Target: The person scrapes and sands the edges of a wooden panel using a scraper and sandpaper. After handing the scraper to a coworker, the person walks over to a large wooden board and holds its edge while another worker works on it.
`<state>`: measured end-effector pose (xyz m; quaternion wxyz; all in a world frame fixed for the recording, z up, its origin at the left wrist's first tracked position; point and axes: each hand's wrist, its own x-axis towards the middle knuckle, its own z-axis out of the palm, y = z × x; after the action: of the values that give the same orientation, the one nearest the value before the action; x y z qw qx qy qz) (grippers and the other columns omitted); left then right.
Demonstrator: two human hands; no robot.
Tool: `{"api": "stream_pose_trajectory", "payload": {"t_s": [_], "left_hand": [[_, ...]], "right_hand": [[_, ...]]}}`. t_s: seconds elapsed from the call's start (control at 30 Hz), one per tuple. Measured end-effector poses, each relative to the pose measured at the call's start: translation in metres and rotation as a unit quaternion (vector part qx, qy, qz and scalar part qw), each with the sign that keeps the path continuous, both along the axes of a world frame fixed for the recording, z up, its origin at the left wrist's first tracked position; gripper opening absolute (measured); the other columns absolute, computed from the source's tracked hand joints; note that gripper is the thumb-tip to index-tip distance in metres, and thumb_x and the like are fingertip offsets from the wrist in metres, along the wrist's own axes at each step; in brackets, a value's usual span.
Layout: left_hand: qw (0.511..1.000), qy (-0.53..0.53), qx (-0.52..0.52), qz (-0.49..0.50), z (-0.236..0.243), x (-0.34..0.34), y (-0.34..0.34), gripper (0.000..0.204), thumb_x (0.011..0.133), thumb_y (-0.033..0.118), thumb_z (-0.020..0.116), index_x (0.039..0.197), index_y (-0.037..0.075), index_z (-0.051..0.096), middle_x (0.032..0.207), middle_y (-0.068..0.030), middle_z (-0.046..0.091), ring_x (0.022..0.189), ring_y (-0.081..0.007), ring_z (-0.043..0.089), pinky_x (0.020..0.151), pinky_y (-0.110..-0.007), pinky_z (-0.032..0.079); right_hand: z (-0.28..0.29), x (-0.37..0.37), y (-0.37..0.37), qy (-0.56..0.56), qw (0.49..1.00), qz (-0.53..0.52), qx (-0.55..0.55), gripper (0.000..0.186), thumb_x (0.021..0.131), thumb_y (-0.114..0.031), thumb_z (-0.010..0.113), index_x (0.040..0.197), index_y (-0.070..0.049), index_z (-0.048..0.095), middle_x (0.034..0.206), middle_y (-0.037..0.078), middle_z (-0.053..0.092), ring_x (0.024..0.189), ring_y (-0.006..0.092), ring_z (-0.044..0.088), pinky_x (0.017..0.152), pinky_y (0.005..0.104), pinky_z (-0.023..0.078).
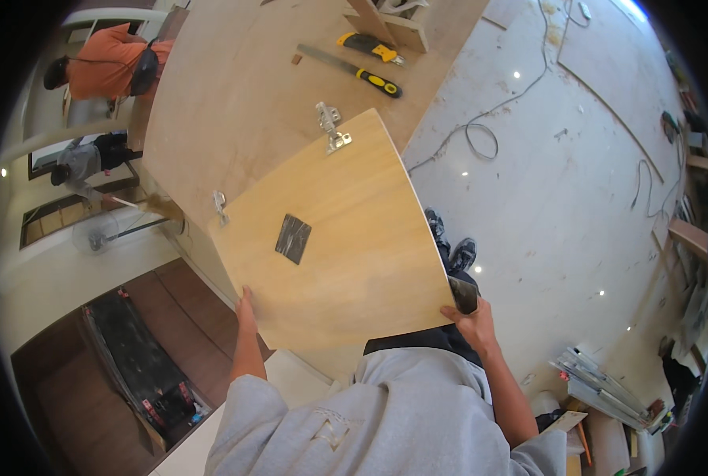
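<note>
A light yellow wooden panel (346, 254) with two metal hinges (334, 136) along its far edge is held over the near side of a large plywood worktop (243, 87). A small dark streaked square (293, 239) lies on the panel's face. My left hand (247, 305) grips the panel's left edge near the bottom. My right hand (469, 324) grips its lower right corner, beside a dark flat item (463, 294) that I cannot make out clearly. On the worktop are a file with a yellow-black handle (378, 82), a yellow-black utility knife (366, 47) and some wooden pieces (386, 28).
Two co-workers (108, 63) (92, 166) are at the upper left, near a standing fan (100, 238). A cable (481, 147) loops over the pale floor, with boards (616, 95) at right. Long metal strips (600, 389) lie lower right. Dark brown panels (61, 373) are at lower left.
</note>
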<state>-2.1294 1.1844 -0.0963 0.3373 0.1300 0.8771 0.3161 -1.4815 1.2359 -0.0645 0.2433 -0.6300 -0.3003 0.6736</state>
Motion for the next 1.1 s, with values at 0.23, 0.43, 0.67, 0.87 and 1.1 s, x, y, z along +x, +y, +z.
{"api": "stream_pose_trajectory", "payload": {"t_s": [0.23,0.43,0.67,0.87,1.1], "left_hand": [[0.967,0.217,-0.109,-0.077,0.008,0.011,0.073,0.107,0.086,0.070,0.068,0.149,-0.011,0.041,0.158,-0.0311,0.034,0.147,-0.0412,0.036,0.120,-0.048,0.032],[0.903,0.352,-0.175,-0.172,0.008,0.042,0.133,0.109,0.086,0.077,0.062,0.150,-0.009,0.041,0.152,-0.0320,0.040,0.144,-0.0448,0.036,0.120,-0.053,0.029],[0.923,0.248,-0.142,-0.257,0.011,-0.013,0.228,0.112,0.086,0.080,0.058,0.153,-0.007,0.037,0.154,-0.0311,0.041,0.145,-0.0443,0.038,0.119,-0.054,0.030],[0.840,0.317,-0.011,-0.440,0.004,-0.017,0.285,0.105,0.090,0.064,0.067,0.160,-0.001,0.026,0.159,-0.0301,0.036,0.149,-0.0455,0.032,0.123,-0.053,0.027],[0.757,0.360,0.074,-0.540,-0.013,0.193,0.241,0.081,0.098,0.052,0.060,0.160,0.008,0.032,0.163,-0.0271,0.031,0.152,-0.0463,0.026,0.120,-0.065,0.019]], "right_hand": [[-0.009,-0.021,-0.081,0.038,0.995,-0.095,-0.019,0.039,0.085,-0.006,0.080,0.123,0.000,0.071,0.109,0.008,0.077,0.097,0.0146,0.070,0.091,0.0309,0.054],[-0.020,-0.062,-0.122,0.014,0.979,-0.201,0.005,0.030,0.087,-0.003,0.079,0.117,-0.001,0.073,0.101,0.003,0.076,0.088,0.0103,0.068,0.083,0.0273,0.054],[-0.026,-0.143,-0.154,-0.012,0.977,-0.213,-0.012,0.031,0.088,-0.007,0.080,0.118,-0.001,0.072,0.100,0.001,0.076,0.087,0.0082,0.068,0.081,0.0266,0.055],[-0.020,-0.208,-0.151,-0.073,0.982,-0.174,0.026,0.034,0.104,-0.022,0.064,0.128,0.002,0.062,0.105,0.014,0.071,0.092,0.0189,0.064,0.086,0.0332,0.052],[-0.033,-0.212,-0.137,-0.173,0.973,-0.075,0.132,0.058,0.107,-0.017,0.049,0.158,-0.002,0.025,0.141,0.032,0.047,0.121,0.0482,0.057,0.102,0.0488,0.047]]}}
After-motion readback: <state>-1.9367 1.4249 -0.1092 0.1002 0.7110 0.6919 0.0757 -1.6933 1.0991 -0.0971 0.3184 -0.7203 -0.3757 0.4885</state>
